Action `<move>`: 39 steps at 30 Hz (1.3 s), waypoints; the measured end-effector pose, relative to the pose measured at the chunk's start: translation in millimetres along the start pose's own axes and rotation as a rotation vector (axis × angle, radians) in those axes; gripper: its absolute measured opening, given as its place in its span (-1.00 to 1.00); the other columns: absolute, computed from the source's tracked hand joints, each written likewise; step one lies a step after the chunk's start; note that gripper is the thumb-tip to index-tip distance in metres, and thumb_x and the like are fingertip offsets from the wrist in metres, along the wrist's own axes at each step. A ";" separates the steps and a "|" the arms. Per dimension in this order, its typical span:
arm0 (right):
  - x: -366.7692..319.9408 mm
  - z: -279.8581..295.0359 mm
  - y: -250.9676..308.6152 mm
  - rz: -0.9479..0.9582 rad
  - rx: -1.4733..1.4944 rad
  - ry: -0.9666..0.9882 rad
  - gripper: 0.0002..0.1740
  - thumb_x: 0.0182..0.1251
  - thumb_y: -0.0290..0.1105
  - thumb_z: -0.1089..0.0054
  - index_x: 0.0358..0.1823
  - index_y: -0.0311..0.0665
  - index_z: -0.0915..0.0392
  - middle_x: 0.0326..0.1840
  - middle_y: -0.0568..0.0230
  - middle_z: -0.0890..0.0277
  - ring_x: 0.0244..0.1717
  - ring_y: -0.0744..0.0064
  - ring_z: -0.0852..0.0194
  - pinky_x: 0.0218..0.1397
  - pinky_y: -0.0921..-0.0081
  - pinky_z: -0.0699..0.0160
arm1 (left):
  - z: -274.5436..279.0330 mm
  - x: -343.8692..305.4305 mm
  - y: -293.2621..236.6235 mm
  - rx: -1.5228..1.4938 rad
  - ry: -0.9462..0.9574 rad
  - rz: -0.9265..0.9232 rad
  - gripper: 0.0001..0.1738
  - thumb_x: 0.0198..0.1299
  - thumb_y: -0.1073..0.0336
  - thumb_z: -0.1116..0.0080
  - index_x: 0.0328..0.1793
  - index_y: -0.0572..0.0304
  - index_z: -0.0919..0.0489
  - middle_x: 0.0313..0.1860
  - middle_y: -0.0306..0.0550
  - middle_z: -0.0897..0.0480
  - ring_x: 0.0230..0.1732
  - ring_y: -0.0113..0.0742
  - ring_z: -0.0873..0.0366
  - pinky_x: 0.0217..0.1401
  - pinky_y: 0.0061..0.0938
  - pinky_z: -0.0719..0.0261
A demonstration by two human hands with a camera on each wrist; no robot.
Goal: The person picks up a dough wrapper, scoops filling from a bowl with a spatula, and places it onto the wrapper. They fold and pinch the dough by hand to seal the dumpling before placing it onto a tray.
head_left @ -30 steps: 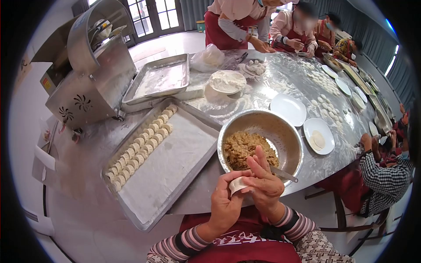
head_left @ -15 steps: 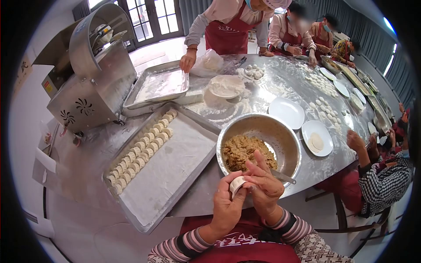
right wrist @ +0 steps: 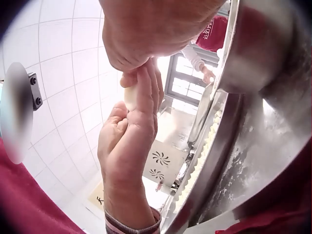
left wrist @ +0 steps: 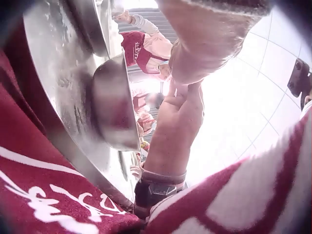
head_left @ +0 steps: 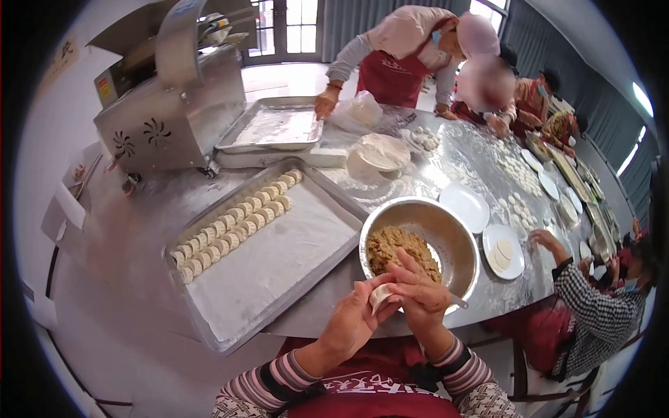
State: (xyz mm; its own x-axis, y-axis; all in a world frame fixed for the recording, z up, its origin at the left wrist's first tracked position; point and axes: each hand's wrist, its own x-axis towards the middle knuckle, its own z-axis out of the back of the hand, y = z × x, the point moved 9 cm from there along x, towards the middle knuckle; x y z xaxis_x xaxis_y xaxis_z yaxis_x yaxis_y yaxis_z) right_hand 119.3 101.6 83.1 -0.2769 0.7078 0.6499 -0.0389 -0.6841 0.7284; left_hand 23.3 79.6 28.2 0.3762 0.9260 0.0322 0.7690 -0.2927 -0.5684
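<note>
A pale dumpling is between my two hands, just in front of a steel bowl of brown filling. My left hand cups it from the left, fingers curled around its side. From the right, my right hand pinches its edge with the thumb and a finger, while its other fingers stretch up and forward. In the right wrist view a slice of the dumpling shows between the fingers. My left hand hides it in the left wrist view. A utensil handle sticks out over the bowl's near rim.
To the left lies a lined tray with two rows of finished dumplings. A plate with wrappers stands right of the bowl, another plate behind it. A steel machine is at back left. Several people work around the table.
The head view has shifted, so the table sits further right and lower. My hands stay around the dumpling. Across the table, a person has reached to the floured tray. The wrappers look more spread out.
</note>
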 end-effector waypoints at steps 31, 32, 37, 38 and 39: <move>11.4 -116.3 27.2 0.142 -0.059 0.638 -0.77 -0.12 -0.48 -0.42 -0.36 -0.27 -0.62 0.19 0.07 -0.50 0.43 -0.03 -0.20 0.40 -0.05 -0.16 | 50.5 -51.8 -25.8 0.015 -0.014 0.187 -0.20 0.35 -0.34 0.34 0.36 0.21 -0.29 0.15 -0.14 -0.45 0.04 -0.38 -0.43 0.13 -0.42 -0.40; 10.5 -119.2 32.0 0.183 -0.084 0.694 -0.78 -0.09 -0.47 -0.39 -0.34 -0.25 -0.61 0.23 0.07 -0.46 0.44 -0.03 -0.17 0.41 -0.06 -0.13 | 47.6 -52.4 -26.4 -0.003 -0.034 0.200 -0.21 0.35 -0.34 0.33 0.38 0.18 -0.27 0.15 -0.14 -0.45 0.03 -0.36 -0.43 0.12 -0.40 -0.40; -0.7 -125.6 24.1 0.226 -0.160 0.727 -0.85 -0.02 -0.42 -0.28 -0.42 -0.27 -0.52 0.25 0.04 -0.40 0.46 -0.04 -0.12 0.43 -0.05 -0.09 | 51.8 -57.7 -20.5 0.027 -0.080 0.290 -0.22 0.35 -0.33 0.31 0.44 0.12 -0.19 0.24 -0.11 -0.42 0.13 -0.30 -0.43 0.18 -0.35 -0.40; -2.5 -122.9 19.7 0.190 -0.151 0.681 -0.85 -0.02 -0.42 -0.28 -0.42 -0.27 -0.52 0.25 0.04 -0.40 0.46 -0.04 -0.12 0.43 -0.05 -0.09 | 52.2 -58.7 -22.3 0.059 -0.133 0.274 -0.22 0.36 -0.32 0.31 0.45 0.11 -0.16 0.29 -0.09 -0.38 0.22 -0.26 -0.39 0.24 -0.31 -0.38; -6.5 -122.2 19.1 0.174 -0.108 0.693 -0.86 0.00 -0.41 -0.24 -0.42 -0.28 -0.50 0.25 0.03 -0.39 0.47 -0.04 -0.10 0.44 -0.05 -0.07 | 53.1 -57.2 -23.4 0.092 -0.178 0.256 -0.23 0.36 -0.31 0.32 0.46 0.10 -0.14 0.34 -0.07 -0.34 0.30 -0.21 -0.36 0.30 -0.27 -0.36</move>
State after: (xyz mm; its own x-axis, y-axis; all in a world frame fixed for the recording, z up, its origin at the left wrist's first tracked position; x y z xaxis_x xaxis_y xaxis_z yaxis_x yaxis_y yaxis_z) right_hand 3.1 62.3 66.3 -0.8314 0.3374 0.4416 -0.0235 -0.8153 0.5785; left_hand -43.7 46.2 -4.0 0.4483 0.8549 -0.2612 0.6081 -0.5058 -0.6119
